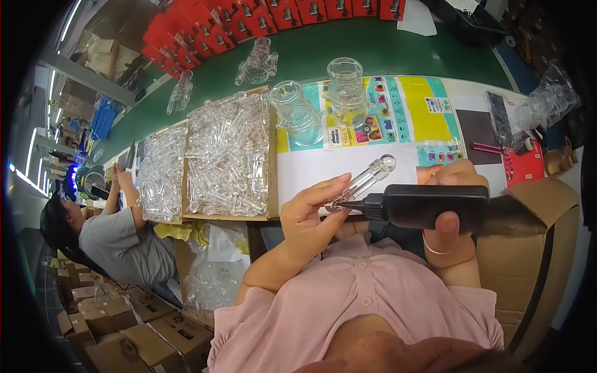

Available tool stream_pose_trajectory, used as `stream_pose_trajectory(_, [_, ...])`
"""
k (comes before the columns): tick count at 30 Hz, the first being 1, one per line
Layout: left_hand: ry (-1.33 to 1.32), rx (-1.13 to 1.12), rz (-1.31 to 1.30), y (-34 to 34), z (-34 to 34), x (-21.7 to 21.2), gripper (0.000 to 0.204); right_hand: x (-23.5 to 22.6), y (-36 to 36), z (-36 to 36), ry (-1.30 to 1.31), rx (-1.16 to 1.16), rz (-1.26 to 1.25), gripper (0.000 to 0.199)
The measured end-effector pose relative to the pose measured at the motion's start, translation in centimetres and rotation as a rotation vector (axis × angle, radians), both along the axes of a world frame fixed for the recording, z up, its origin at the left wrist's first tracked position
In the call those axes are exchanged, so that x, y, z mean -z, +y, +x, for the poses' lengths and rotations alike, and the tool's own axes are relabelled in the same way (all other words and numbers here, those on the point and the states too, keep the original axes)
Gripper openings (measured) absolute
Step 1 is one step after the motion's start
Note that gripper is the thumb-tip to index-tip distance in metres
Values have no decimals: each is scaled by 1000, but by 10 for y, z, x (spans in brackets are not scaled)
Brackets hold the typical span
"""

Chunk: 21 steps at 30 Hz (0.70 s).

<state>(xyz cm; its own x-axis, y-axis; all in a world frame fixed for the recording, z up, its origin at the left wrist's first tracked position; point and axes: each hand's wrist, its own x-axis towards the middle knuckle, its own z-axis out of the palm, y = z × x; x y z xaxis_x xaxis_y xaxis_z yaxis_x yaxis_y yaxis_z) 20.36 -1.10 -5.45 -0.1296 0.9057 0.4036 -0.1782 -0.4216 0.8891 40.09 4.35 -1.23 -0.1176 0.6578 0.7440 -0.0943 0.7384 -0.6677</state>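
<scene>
My left hand (pixel 314 214) pinches a clear glass tube piece (pixel 365 179) near its lower end, and the tube's rounded tip points up and to the right. My right hand (pixel 457 186) grips a black squeeze bottle (pixel 429 204) lying on its side. The bottle's pointed nozzle (pixel 351 204) reaches to the held end of the tube, by my left fingertips; whether it touches cannot be made out. Beyond my hands, two clear glass vessels (pixel 346 93) (pixel 297 112) stand on a colourful printed sheet (pixel 398 118).
Left of my hands, a cardboard tray (pixel 272 155) holds many clear glass pieces (pixel 227 155). More glassware (pixel 258 62) stands on the green table (pixel 305 46) before a row of red boxes (pixel 249 18). At right lie pink-handled scissors or cutters (pixel 486 148) and plastic wrap (pixel 550 102). A co-worker (pixel 118 236) sits at left.
</scene>
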Motion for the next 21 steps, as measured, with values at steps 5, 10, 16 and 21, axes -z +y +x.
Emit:
stream_pose_trajectory(5, [-3, -2, 23, -1, -2, 1, 40, -3, -8, -1, -26, -8, -27, 35])
stream_pose_trajectory(10, [-33, -12, 21, -3, -3, 5, 41, -5, -7, -3, -44, 3, -7, 33])
stream_pose_trajectory(16, [95, -30, 116, -1, -7, 12, 39, -9, -7, -6, -29, -2, -95, 33])
stream_pose_trajectory(21, [123, -199, 226, 2, -5, 10, 40, -13, -3, -6, -97, -49, -86, 31])
